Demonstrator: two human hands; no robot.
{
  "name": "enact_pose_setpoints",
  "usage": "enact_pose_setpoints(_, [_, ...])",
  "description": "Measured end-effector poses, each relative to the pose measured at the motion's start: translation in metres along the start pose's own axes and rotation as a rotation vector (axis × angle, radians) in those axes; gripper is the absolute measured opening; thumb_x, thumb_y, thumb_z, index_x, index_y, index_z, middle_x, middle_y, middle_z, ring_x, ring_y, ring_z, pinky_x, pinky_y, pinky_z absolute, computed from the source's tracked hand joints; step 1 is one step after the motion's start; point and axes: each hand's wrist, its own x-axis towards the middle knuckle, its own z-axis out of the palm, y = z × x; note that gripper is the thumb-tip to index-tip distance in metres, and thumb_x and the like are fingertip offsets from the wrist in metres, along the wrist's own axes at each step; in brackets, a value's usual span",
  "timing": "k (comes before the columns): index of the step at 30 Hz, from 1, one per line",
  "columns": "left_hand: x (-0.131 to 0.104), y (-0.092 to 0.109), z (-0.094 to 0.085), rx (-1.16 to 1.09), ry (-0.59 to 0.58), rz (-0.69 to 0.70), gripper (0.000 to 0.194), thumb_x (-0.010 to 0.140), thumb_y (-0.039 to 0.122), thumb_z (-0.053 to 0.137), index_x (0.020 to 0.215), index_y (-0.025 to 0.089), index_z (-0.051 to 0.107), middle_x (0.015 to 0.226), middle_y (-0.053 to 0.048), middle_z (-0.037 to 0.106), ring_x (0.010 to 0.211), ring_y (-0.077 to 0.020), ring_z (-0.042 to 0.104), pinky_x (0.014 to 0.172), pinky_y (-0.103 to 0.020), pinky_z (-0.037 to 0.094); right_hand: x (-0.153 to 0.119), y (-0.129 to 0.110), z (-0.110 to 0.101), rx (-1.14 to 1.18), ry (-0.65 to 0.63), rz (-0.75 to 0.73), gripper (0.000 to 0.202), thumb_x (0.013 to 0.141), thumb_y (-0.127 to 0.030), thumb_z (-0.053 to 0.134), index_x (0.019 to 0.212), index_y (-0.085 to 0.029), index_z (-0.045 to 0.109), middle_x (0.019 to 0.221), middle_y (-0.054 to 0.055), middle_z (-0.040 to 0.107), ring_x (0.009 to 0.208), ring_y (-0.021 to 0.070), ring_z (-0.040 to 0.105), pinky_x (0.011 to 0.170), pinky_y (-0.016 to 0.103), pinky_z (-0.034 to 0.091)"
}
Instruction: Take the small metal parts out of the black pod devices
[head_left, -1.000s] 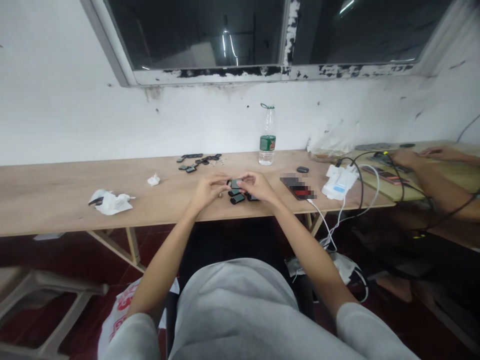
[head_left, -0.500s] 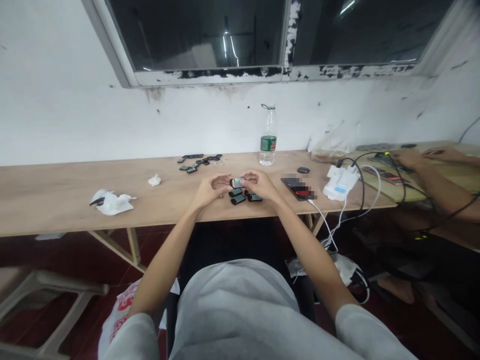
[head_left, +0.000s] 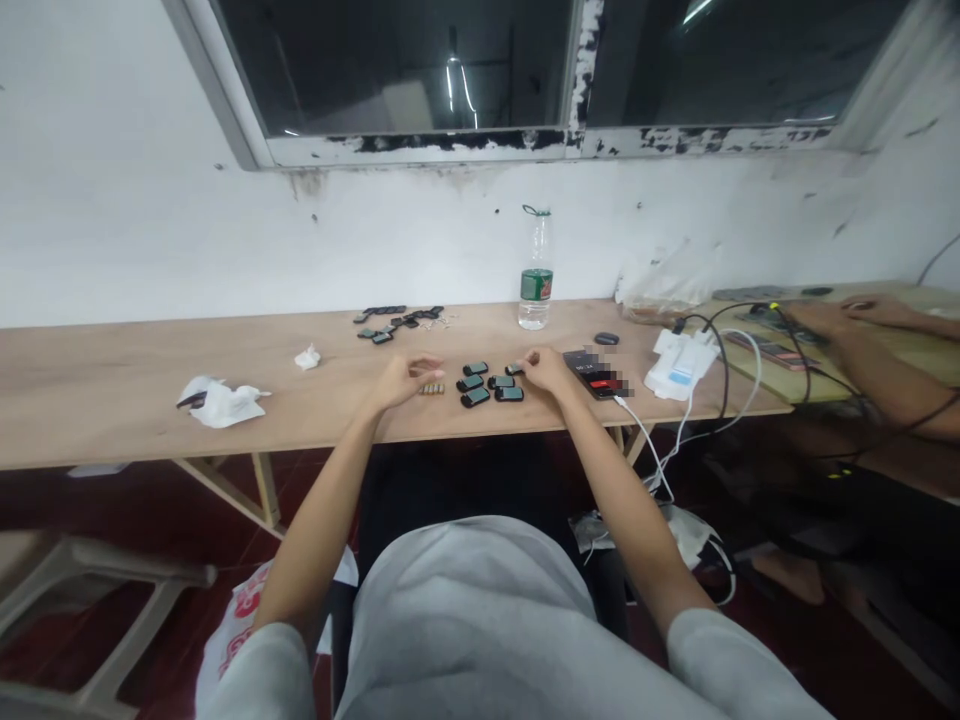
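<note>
Several small black devices with grey-green screens point(head_left: 475, 397) lie in two columns on the wooden table point(head_left: 337, 410) in front of me. My right hand point(head_left: 546, 368) has its thumb and fingers closed on one more small black device point(head_left: 513, 369), at the far end of the right column; the fingers cover part of it. To the left, my left hand point(head_left: 405, 380) rests over the table with its fingers apart and nothing visible in them. Right beside its fingers sits a short row of small gold-coloured pieces point(head_left: 433, 389), partly covered by the hand.
Dark parts point(head_left: 382, 335) are scattered near the wall, behind which stands a water bottle point(head_left: 535, 285). A phone point(head_left: 596, 375) on a charging cable lies right of my right hand, near a white power strip point(head_left: 681, 365). Crumpled tissue point(head_left: 225, 403) lies left. A co-worker's hands point(head_left: 821, 318) are far right.
My hands have moved apart from the middle, where both held a device. The right hand has carried it to the right column; the left has let go and moved left, uncovering the gold-coloured pieces.
</note>
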Motion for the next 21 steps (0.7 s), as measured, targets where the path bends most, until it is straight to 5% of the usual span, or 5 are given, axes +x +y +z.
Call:
enact_pose_setpoints(10, [0.003,-0.019,-0.016,0.113,-0.053,0.017,0.052,0.073,0.061,0.077,0.102,0.017,0.076,0.115,-0.013,0.075,0.103,-0.0305,0.07,0.095,-0.045,0.056,-0.009,-0.015,-0.016,-0.049,-0.226,-0.173,0.025,0.082,-0.01,0.062,0.099,-0.017,0.08,0.106,0.01,0.077,0.097,0.0268,0.071,0.09,0.032,0.052])
enact_pose_setpoints(16, [0.003,-0.036,-0.02,0.176,-0.219,-0.038,0.053,0.066,0.059,0.08,0.103,0.021,0.078,0.113,-0.012,0.076,0.098,-0.031,0.071,0.088,-0.042,0.056,-0.006,-0.012,-0.004,0.007,-0.288,-0.266,0.044,0.085,-0.002,0.052,0.118,-0.017,0.076,0.129,0.01,0.07,0.121,0.0257,0.064,0.109,0.035,0.045])
enact_pose_setpoints(21, [0.004,-0.048,-0.02,0.192,-0.224,-0.048,0.06,0.064,0.06,0.078,0.108,0.02,0.078,0.111,-0.012,0.076,0.095,-0.0301,0.07,0.087,-0.041,0.055,-0.003,-0.011,0.002,0.025,-0.324,-0.343,0.051,0.088,-0.001,0.048,0.132,-0.018,0.068,0.143,0.008,0.061,0.133,0.0218,0.056,0.119,0.037,0.037])
